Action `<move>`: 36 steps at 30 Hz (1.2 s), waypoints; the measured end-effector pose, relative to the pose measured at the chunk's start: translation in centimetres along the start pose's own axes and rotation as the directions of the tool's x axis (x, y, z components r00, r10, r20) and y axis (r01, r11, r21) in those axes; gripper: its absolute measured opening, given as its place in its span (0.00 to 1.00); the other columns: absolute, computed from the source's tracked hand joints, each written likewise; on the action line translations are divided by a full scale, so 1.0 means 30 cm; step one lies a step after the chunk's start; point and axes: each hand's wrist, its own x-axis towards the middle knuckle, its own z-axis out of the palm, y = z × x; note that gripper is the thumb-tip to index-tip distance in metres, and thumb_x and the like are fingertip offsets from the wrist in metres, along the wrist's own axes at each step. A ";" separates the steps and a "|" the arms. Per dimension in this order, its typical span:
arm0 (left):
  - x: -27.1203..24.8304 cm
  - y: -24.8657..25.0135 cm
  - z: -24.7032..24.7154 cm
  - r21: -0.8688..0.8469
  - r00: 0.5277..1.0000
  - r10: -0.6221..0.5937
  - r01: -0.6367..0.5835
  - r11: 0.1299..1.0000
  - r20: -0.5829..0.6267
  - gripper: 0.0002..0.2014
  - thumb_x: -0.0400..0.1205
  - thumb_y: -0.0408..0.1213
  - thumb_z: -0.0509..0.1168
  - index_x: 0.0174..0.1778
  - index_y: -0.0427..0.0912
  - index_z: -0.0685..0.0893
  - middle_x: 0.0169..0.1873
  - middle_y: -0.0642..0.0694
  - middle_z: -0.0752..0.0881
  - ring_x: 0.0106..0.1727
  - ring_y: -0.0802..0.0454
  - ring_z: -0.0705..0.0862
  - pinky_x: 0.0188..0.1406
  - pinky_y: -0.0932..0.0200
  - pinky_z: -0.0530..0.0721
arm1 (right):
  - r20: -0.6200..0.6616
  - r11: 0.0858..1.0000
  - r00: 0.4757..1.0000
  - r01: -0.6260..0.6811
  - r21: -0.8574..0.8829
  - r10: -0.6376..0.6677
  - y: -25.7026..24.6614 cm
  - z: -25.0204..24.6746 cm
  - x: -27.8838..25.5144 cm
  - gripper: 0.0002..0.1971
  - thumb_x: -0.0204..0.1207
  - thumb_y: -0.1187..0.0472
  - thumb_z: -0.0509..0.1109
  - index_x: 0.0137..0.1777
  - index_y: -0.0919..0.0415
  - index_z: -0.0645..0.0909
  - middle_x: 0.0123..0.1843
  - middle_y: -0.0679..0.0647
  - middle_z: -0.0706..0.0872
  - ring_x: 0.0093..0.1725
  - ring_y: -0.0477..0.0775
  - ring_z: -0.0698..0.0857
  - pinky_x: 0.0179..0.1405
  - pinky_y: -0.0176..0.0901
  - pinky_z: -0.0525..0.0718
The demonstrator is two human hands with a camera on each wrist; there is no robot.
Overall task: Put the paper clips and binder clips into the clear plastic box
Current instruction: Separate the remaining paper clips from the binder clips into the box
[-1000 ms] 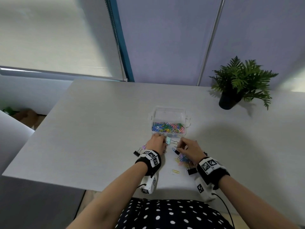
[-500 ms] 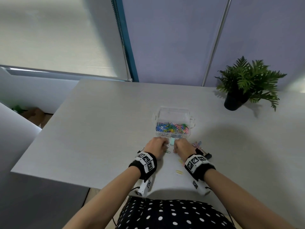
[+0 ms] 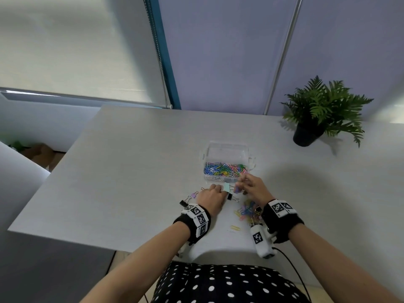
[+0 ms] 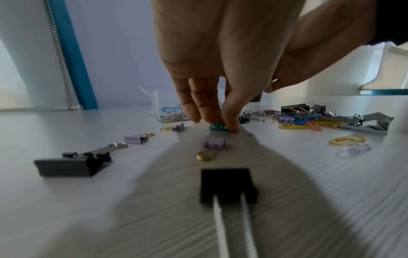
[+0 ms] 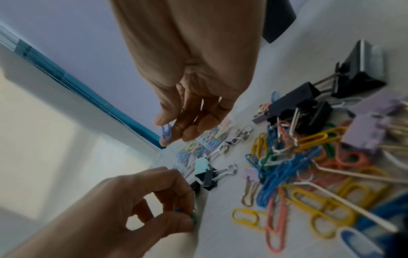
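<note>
Both hands are mid-pickup, each working on its own clip just in front of the clear plastic box (image 3: pixel 227 162), which sits open on the table (image 3: pixel 122 171) with a bed of coloured paper clips already inside.

The right hand (image 3: pixel 251 189) is raised off the table close to the box's near right corner, fingers hanging down and drawn together. Its thumb and fingertips (image 5: pixel 163 120) pinch a small blue paper clip (image 5: pixel 166 134) that dangles beneath them. By my reading the next move is short — carry it over the near wall of the box and let go above the heap.

The left hand (image 3: pixel 211 199) is lower, knuckles up, just before the box's near wall. Its fingertips (image 4: pixel 232 122) are pressed down on the table round a teal-green clip (image 4: pixel 217 126); the thumb and forefinger are closed on it, though the blur leaves it unclear whether the clip has left the surface. It needs to be nipped clear and lifted without sliding.

Plenty remains outside the box — a tangle of paper clips and binder clips (image 5: pixel 309 157) on the near right side of it, below the right hand, and a few purple and black binder clips (image 4: pixel 73 165) scattered to the near left, by the left wrist.
</note>
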 end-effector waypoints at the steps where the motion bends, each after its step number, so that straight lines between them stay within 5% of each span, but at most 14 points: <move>1: -0.004 0.000 -0.001 0.020 1.000 0.013 -0.014 1.000 0.004 0.13 0.84 0.36 0.55 0.63 0.38 0.76 0.59 0.38 0.78 0.62 0.40 0.76 0.52 0.44 0.81 | 0.020 1.000 1.000 -0.016 0.008 0.016 0.001 -0.002 -0.005 0.07 0.74 0.71 0.67 0.38 0.61 0.74 0.30 0.55 0.84 0.26 0.42 0.81 0.29 0.32 0.77; 4: -0.020 -0.002 -0.003 0.000 1.000 0.020 -0.020 1.000 0.023 0.15 0.81 0.33 0.59 0.65 0.39 0.73 0.60 0.39 0.78 0.63 0.40 0.76 0.52 0.44 0.82 | 0.115 0.996 0.991 -0.075 0.040 0.070 0.007 -0.010 -0.032 0.06 0.75 0.73 0.65 0.40 0.64 0.75 0.29 0.59 0.81 0.23 0.46 0.81 0.20 0.32 0.77; 9: -0.040 0.000 -0.007 -0.114 1.000 -0.021 0.023 0.993 0.015 0.19 0.79 0.30 0.61 0.66 0.42 0.67 0.60 0.39 0.80 0.60 0.40 0.80 0.53 0.43 0.84 | 0.180 0.979 0.965 -0.200 0.032 0.191 0.049 -0.039 -0.065 0.08 0.81 0.69 0.59 0.42 0.66 0.78 0.31 0.56 0.79 0.23 0.43 0.79 0.20 0.29 0.73; 12: -0.041 0.001 -0.019 -0.149 1.000 -0.023 0.024 0.988 0.007 0.22 0.78 0.32 0.61 0.68 0.46 0.66 0.58 0.40 0.80 0.57 0.39 0.82 0.50 0.44 0.84 | 0.230 0.955 0.966 -0.050 -0.291 0.121 0.058 -0.052 -0.079 0.09 0.77 0.64 0.66 0.36 0.55 0.77 0.33 0.51 0.81 0.25 0.36 0.78 0.30 0.32 0.75; 15: -0.032 0.010 -0.030 -0.198 0.997 0.066 -0.057 0.979 0.038 0.18 0.79 0.32 0.60 0.66 0.46 0.74 0.59 0.41 0.79 0.55 0.39 0.83 0.51 0.47 0.82 | 0.315 0.759 0.947 0.157 -0.632 0.066 0.075 -0.042 -0.099 0.08 0.70 0.63 0.72 0.35 0.52 0.77 0.40 0.52 0.81 0.41 0.46 0.79 0.45 0.39 0.75; 17: -0.024 0.033 -0.030 -0.187 0.987 0.138 -0.121 0.975 0.080 0.14 0.80 0.32 0.60 0.62 0.44 0.79 0.60 0.42 0.79 0.57 0.41 0.81 0.53 0.48 0.82 | 0.353 0.683 0.935 0.228 -0.694 0.047 0.090 -0.029 -0.106 0.03 0.68 0.63 0.74 0.39 0.59 0.82 0.42 0.52 0.77 0.45 0.53 0.78 0.48 0.42 0.74; 21: -0.008 0.093 -0.011 -0.154 0.980 0.167 -0.149 0.977 0.110 0.12 0.79 0.29 0.61 0.58 0.37 0.78 0.60 0.39 0.78 0.60 0.39 0.79 0.54 0.45 0.81 | 0.336 0.629 0.941 0.245 -0.738 0.028 0.114 -0.022 -0.107 0.09 0.68 0.61 0.75 0.44 0.65 0.82 0.44 0.55 0.76 0.49 0.59 0.81 0.50 0.50 0.77; 25: 0.004 0.123 -0.006 -0.144 0.983 0.140 -0.123 0.982 0.116 0.11 0.78 0.27 0.61 0.57 0.34 0.77 0.58 0.37 0.78 0.61 0.38 0.78 0.56 0.43 0.79 | 0.339 0.591 0.941 0.271 -0.760 0.005 0.125 -0.017 -0.122 0.09 0.71 0.61 0.71 0.46 0.66 0.79 0.49 0.60 0.79 0.47 0.57 0.80 0.40 0.41 0.71; 29: 0.002 0.142 -0.015 -0.110 0.987 0.126 -0.114 0.987 0.100 0.12 0.80 0.26 0.59 0.59 0.30 0.76 0.59 0.34 0.76 0.63 0.37 0.77 0.57 0.42 0.79 | 0.377 0.605 0.926 0.302 -0.737 -0.003 0.113 -0.018 -0.131 0.03 0.74 0.67 0.64 0.47 0.62 0.78 0.39 0.44 0.73 0.44 0.51 0.77 0.33 0.31 0.67; 32: -0.006 0.142 -0.012 -0.086 0.987 0.132 -0.124 0.989 0.096 0.13 0.80 0.25 0.59 0.61 0.30 0.75 0.61 0.35 0.75 0.66 0.38 0.73 0.58 0.42 0.79 | 0.413 0.594 0.910 0.357 -0.721 -0.045 0.115 -0.022 -0.142 0.02 0.72 0.69 0.65 0.42 0.63 0.76 0.44 0.55 0.78 0.44 0.57 0.78 0.39 0.42 0.71; 36: -0.006 0.129 -0.015 -0.115 0.986 0.128 -0.115 0.987 0.108 0.14 0.78 0.24 0.61 0.60 0.30 0.75 0.62 0.34 0.75 0.67 0.38 0.71 0.61 0.44 0.76 | 0.301 0.779 0.951 0.242 -0.578 -0.073 0.087 -0.039 -0.149 0.16 0.72 0.71 0.66 0.34 0.49 0.68 0.34 0.43 0.75 0.34 0.36 0.74 0.36 0.30 0.70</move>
